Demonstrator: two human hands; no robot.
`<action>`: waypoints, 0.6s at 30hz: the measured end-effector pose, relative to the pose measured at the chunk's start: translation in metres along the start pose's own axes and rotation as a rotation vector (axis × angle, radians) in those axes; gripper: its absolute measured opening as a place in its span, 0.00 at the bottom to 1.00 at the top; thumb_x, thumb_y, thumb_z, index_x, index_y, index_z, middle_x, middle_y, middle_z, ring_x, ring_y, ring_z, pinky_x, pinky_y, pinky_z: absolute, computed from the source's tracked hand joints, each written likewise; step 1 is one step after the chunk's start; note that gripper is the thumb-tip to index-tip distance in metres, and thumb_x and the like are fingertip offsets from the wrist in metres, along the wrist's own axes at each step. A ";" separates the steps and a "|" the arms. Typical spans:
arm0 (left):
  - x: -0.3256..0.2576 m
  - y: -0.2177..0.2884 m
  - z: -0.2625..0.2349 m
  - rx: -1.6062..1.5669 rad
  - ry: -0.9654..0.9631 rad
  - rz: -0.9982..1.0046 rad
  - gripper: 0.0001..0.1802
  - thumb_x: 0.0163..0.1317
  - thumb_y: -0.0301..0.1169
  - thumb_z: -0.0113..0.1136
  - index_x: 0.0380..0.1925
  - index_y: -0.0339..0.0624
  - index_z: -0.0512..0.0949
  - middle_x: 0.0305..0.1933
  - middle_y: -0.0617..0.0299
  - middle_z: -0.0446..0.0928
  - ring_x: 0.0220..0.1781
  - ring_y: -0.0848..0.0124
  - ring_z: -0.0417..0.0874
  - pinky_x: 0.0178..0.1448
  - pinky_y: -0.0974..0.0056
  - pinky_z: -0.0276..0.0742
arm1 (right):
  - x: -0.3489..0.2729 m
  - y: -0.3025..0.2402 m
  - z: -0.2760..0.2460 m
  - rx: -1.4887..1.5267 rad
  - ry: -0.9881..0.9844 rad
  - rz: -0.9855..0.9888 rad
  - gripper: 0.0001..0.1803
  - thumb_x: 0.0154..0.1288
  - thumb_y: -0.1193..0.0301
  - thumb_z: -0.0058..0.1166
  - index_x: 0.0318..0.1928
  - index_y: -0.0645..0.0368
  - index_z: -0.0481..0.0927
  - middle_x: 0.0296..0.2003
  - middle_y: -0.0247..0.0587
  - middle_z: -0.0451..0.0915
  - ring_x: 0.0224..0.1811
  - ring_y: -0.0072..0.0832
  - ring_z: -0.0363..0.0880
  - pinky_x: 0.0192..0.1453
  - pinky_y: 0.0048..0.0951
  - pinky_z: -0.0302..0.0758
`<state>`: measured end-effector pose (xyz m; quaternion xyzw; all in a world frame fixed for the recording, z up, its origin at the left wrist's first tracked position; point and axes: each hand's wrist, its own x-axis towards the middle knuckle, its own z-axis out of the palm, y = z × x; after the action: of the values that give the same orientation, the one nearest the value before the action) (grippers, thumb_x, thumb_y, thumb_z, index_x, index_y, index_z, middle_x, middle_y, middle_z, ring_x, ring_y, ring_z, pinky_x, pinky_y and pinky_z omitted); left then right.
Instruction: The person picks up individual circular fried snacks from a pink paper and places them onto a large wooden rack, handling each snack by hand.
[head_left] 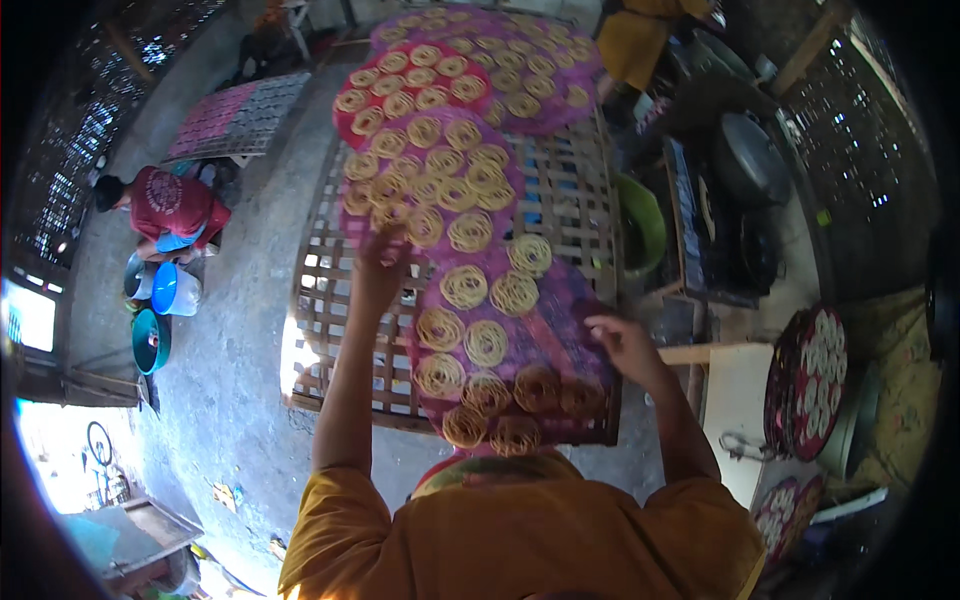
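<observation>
Pale yellow coiled rounds (486, 342), like spirals of thin strands, lie on a purple mesh cloth (460, 310) over a slatted bamboo rack (335, 265) in front of me. Reaching in from the left, my left hand (385, 255) is at the cloth's left side, its fingertips against a coil (390, 214); blur hides whether they grip it. My right hand (622, 342) hovers by the cloth's right edge, fingers partly bent and apart, with nothing visible in it. Coils nearest my body lie in shadow, so look browner.
A red round cloth (350, 112) with more coils lies farther along the rack. On the left, a person in a red shirt (175, 208) crouches near blue (175, 290) and green (151, 340) tubs. Another person (640, 45) stands at the far right, near large pans (750, 160).
</observation>
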<state>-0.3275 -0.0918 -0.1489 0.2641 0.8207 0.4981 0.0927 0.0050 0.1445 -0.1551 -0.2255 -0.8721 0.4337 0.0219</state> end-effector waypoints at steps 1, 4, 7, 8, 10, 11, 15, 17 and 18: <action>-0.030 0.027 0.007 0.154 -0.217 -0.127 0.21 0.58 0.27 0.62 0.53 0.40 0.73 0.51 0.54 0.77 0.49 0.62 0.80 0.52 0.62 0.76 | -0.018 -0.003 0.008 0.004 0.004 0.030 0.14 0.65 0.75 0.51 0.51 0.59 0.77 0.45 0.46 0.79 0.43 0.33 0.80 0.50 0.27 0.74; -0.106 0.010 0.053 0.138 -0.392 0.522 0.16 0.56 0.29 0.63 0.45 0.43 0.78 0.47 0.54 0.76 0.52 0.59 0.76 0.55 0.60 0.72 | -0.044 -0.027 0.033 -0.403 -0.004 -0.264 0.20 0.59 0.79 0.52 0.54 0.58 0.76 0.49 0.48 0.76 0.51 0.46 0.73 0.57 0.38 0.71; -0.145 0.029 0.084 0.194 -0.483 0.635 0.12 0.54 0.30 0.63 0.40 0.45 0.79 0.45 0.58 0.75 0.52 0.59 0.73 0.55 0.59 0.69 | -0.057 -0.021 0.042 -0.412 0.000 -0.275 0.16 0.57 0.77 0.54 0.48 0.63 0.78 0.45 0.47 0.77 0.47 0.45 0.74 0.52 0.40 0.71; -0.154 0.034 0.089 0.336 -0.457 0.682 0.11 0.53 0.30 0.63 0.38 0.45 0.80 0.44 0.60 0.75 0.51 0.60 0.71 0.54 0.59 0.68 | -0.060 -0.021 0.041 -0.414 0.003 -0.264 0.16 0.57 0.77 0.54 0.48 0.63 0.78 0.45 0.47 0.77 0.47 0.45 0.74 0.52 0.40 0.71; -0.156 0.041 0.096 0.399 -0.488 0.697 0.10 0.53 0.30 0.63 0.37 0.45 0.79 0.42 0.62 0.75 0.50 0.60 0.71 0.53 0.58 0.68 | -0.062 -0.023 0.038 -0.369 -0.039 -0.148 0.13 0.55 0.76 0.56 0.42 0.63 0.77 0.41 0.48 0.76 0.45 0.45 0.74 0.49 0.41 0.71; -0.153 0.045 0.098 0.471 -0.508 0.709 0.10 0.53 0.30 0.62 0.36 0.46 0.79 0.40 0.63 0.74 0.49 0.61 0.70 0.51 0.57 0.68 | -0.062 -0.022 0.036 -0.370 -0.036 -0.145 0.13 0.55 0.76 0.56 0.42 0.63 0.77 0.41 0.48 0.76 0.45 0.45 0.74 0.49 0.41 0.71; -0.151 0.040 0.116 0.475 -0.588 0.625 0.10 0.50 0.33 0.64 0.33 0.46 0.80 0.39 0.61 0.75 0.48 0.59 0.71 0.52 0.55 0.66 | -0.067 -0.013 0.045 -0.324 0.019 -0.207 0.10 0.52 0.75 0.59 0.37 0.60 0.76 0.40 0.49 0.76 0.42 0.46 0.74 0.47 0.43 0.71; -0.152 0.035 0.123 0.488 -0.591 0.611 0.11 0.49 0.33 0.65 0.34 0.46 0.79 0.39 0.60 0.75 0.48 0.58 0.72 0.53 0.55 0.66 | -0.069 -0.011 0.051 -0.153 0.058 -0.148 0.10 0.51 0.75 0.59 0.36 0.59 0.76 0.39 0.49 0.76 0.41 0.46 0.74 0.46 0.43 0.70; -0.152 0.032 0.125 0.500 -0.593 0.599 0.13 0.48 0.33 0.65 0.35 0.45 0.78 0.39 0.58 0.76 0.48 0.56 0.73 0.54 0.55 0.66 | -0.067 -0.010 0.050 -0.249 -0.006 -0.165 0.10 0.52 0.75 0.59 0.36 0.59 0.75 0.39 0.48 0.75 0.41 0.47 0.74 0.45 0.44 0.71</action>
<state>-0.1362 -0.0634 -0.1988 0.6332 0.7413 0.1940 0.1091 0.0500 0.0744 -0.1676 -0.1527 -0.9348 0.3196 0.0269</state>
